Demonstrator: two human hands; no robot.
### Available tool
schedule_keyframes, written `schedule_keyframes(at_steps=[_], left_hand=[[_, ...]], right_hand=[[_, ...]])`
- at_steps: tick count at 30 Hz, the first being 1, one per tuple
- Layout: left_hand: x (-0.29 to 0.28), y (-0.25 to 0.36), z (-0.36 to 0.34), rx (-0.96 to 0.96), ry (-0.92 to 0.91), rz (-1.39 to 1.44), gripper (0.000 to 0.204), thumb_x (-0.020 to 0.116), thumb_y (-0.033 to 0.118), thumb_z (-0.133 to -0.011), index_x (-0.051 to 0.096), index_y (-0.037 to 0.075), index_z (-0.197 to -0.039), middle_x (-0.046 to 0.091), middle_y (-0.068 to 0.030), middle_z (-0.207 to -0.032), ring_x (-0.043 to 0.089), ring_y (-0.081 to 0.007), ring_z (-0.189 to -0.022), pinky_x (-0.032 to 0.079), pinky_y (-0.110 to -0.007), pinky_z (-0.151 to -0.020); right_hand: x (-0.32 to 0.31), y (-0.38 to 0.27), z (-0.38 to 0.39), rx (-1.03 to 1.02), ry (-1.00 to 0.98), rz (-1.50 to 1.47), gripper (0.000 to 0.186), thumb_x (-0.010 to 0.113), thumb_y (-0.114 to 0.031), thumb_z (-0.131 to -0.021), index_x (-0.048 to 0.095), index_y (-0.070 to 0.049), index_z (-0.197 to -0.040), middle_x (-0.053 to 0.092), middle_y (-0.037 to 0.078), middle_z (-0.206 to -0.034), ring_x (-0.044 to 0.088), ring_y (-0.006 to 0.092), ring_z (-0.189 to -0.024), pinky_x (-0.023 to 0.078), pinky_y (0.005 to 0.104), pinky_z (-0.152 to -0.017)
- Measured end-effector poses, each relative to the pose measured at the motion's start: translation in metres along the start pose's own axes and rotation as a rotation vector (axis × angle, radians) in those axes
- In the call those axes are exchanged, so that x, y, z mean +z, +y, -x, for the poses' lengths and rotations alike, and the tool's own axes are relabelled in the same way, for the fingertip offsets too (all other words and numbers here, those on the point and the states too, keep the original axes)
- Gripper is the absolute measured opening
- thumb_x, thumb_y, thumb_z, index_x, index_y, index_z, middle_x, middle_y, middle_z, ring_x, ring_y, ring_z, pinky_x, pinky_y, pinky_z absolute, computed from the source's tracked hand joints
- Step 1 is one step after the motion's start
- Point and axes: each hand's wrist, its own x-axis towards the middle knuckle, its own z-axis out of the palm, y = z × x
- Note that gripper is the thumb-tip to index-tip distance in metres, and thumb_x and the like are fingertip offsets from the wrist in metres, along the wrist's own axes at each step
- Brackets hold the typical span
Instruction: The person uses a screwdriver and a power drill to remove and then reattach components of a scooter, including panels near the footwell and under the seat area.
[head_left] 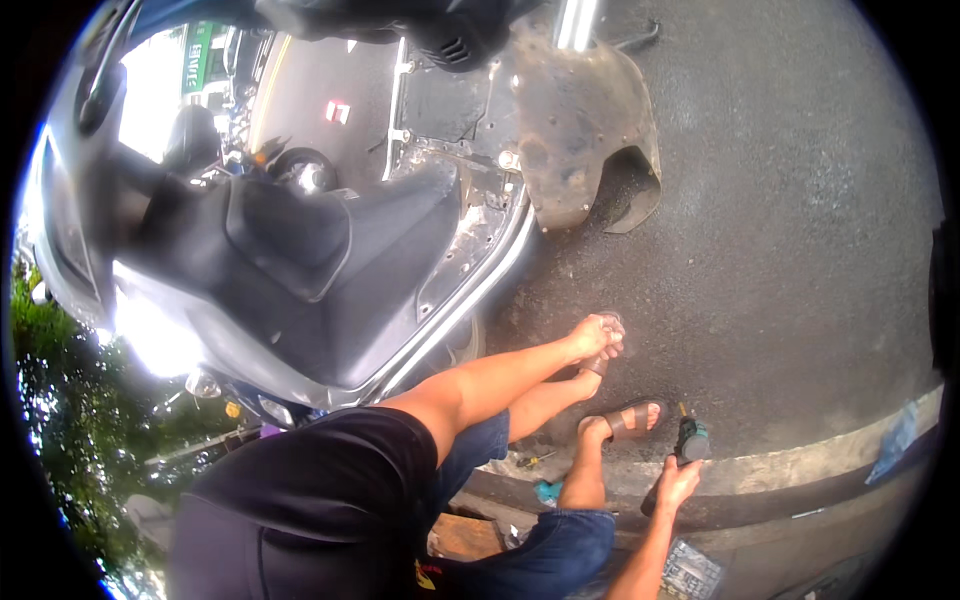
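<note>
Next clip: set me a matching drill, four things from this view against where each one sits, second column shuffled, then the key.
Things:
1. Left hand
2. Right hand
3. Grey mudguard panel
4. Scooter

Places:
A. lying on the asphalt, top of view
B. at the kerb, gripping a dark power tool
C. left half of view, body stripped
D. low over the asphalt, fingers curled by the raised sandal

Pairs: 1-D, 2-B, 3-A, 4-C

left hand (597, 337): closed over something too small to tell, fingers blurred | right hand (677, 482): palm hides the handle of the dark power tool (686, 446); its tip too small to tell | scooter (300, 260): front washed out by glare; top cut by the rim
</note>
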Motion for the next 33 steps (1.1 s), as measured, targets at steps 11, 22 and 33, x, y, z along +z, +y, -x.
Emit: schedule_keyframes(at_steps=[11, 22, 33], left_hand=[[-0.048, 0.208, 0.146, 0.247, 0.204, 0.938, 0.020, 0.062, 0.018, -0.089, 0.059, 0.002, -0.100, 0.065, -0.0151, -0.107, 0.064, -0.0255, -0.097, 0.052, -0.038, -0.084], [-0.092, 0.261, 0.141, 0.146, 0.233, 1.305, 0.011, 0.059, 0.016, -0.092, 0.059, 0.006, -0.096, 0.064, -0.0139, -0.108, 0.062, -0.0273, -0.103, 0.051, -0.041, -0.090], [-0.083, 0.278, 0.105, 0.401, 0.328, 1.533, 0.016, 0.066, 0.022, -0.087, 0.062, 0.011, -0.098, 0.065, -0.0065, -0.109, 0.060, -0.0215, -0.106, 0.048, -0.035, -0.094]], right_hand=[[-0.150, -0.244, 0.128, -0.233, -0.469, -1.011, 0.033, 0.063, -0.009, -0.082, 0.053, 0.000, -0.112, 0.065, 0.011, -0.099, 0.060, 0.0144, -0.067, 0.050, 0.0285, -0.060], [-0.181, -0.344, 0.091, -0.146, -0.696, -0.899, 0.028, 0.063, -0.010, -0.081, 0.055, -0.001, -0.106, 0.066, 0.012, -0.095, 0.061, 0.0168, -0.063, 0.052, 0.0287, -0.057], [-0.207, -0.422, -0.007, -0.105, -0.938, -0.721, 0.031, 0.062, -0.013, -0.081, 0.057, -0.001, -0.109, 0.067, 0.011, -0.095, 0.062, 0.0170, -0.063, 0.052, 0.0292, -0.058]])
